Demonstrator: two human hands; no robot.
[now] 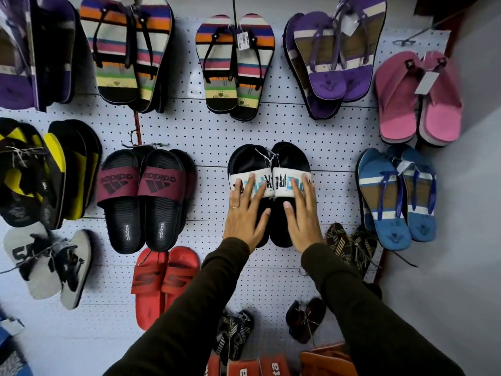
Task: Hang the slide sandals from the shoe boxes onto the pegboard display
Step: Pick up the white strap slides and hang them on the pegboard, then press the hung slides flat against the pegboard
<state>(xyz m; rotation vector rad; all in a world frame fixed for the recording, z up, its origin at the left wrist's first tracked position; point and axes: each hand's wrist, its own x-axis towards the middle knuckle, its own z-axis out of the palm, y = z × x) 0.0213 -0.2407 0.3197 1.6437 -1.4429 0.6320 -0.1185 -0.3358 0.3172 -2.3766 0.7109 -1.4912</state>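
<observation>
A pair of black slide sandals [271, 161] with white straps and blue and black lettering hangs on the white pegboard [217, 131], right of centre. My left hand [245, 213] lies flat on the left sandal with fingers spread, fingertips on its strap. My right hand [302, 215] lies flat on the right sandal the same way. Neither hand grips anything. A ring shows on my left hand. Both sleeves are dark.
Black and maroon slides [143, 196] hang to the left, red slides [162, 280] below them, blue flip-flops [398, 196] to the right, pink ones [420, 99] above right. Striped and purple flip-flops fill the top row. Orange-red shoe boxes [271, 366] sit at the bottom edge.
</observation>
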